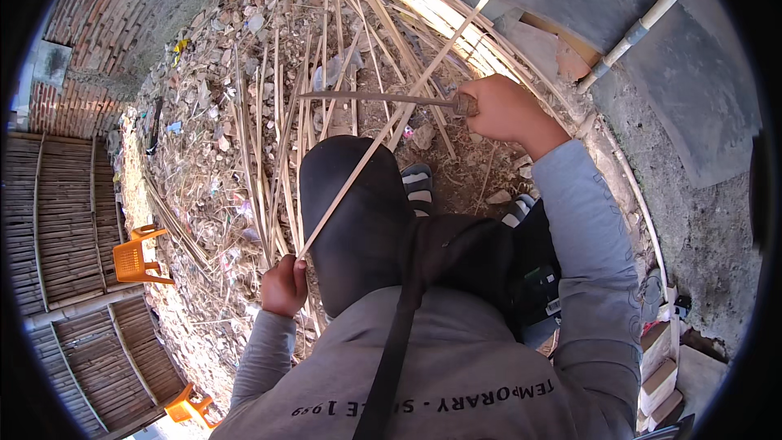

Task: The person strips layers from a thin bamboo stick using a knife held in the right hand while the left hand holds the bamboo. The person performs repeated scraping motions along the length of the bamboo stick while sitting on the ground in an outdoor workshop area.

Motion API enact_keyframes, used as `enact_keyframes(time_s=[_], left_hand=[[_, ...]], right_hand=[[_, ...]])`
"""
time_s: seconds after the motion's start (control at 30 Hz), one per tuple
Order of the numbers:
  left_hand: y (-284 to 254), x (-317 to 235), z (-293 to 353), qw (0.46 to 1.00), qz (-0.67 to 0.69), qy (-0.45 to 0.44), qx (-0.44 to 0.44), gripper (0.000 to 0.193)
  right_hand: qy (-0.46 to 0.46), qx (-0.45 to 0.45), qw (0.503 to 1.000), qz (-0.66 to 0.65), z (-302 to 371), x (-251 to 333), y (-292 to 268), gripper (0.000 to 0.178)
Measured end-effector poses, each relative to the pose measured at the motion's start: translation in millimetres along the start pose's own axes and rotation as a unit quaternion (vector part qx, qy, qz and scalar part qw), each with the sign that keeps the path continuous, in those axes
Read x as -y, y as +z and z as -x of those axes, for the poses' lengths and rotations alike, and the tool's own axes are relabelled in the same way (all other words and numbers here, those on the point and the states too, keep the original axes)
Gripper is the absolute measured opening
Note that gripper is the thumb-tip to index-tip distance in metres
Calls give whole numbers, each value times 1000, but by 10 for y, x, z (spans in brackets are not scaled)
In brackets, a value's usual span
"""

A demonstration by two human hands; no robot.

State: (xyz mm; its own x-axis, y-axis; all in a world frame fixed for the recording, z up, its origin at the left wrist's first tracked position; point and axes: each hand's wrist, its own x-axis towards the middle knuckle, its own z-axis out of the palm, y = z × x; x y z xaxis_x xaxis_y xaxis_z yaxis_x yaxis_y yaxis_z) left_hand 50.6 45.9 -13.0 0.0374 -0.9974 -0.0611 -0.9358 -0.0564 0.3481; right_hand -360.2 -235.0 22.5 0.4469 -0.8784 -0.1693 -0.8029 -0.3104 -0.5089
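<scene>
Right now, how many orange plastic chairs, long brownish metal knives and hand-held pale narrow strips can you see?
Orange plastic chairs: 2
Long brownish metal knife, right hand: 1
Pale narrow strip, left hand: 1
Total: 4

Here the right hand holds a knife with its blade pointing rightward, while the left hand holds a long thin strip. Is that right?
Not quite: the head view shows the knife in the right hand with its blade pointing leftward, across the picture. The left hand does hold the long thin strip.
</scene>
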Motion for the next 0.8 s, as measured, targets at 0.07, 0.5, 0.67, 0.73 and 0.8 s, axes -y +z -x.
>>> enact_keyframes(time_s=[0.07, 0.5, 0.67, 0.73, 0.8], left_hand=[[-18, 3, -28, 1000, -8, 9, -1, 31], [-33, -42, -34, 1000, -23, -8, -1, 28], [-15, -38, 51, 999, -40, -18, -3, 29], [15, -22, 69, 999, -34, -16, -4, 28], [46, -15, 23, 1000, -29, -5, -12, 27]], right_hand=[[13, -54, 998, -34, -27, -135, 38, 18], [10, -23, 996, -91, -92, -127, 86, 20], [2, -52, 999, 3, 18, 99, 3, 37], [-6, -37, 999, 16, 79, 193, -7, 26], [-14, -31, 999, 34, 72, 117, -24, 16]])
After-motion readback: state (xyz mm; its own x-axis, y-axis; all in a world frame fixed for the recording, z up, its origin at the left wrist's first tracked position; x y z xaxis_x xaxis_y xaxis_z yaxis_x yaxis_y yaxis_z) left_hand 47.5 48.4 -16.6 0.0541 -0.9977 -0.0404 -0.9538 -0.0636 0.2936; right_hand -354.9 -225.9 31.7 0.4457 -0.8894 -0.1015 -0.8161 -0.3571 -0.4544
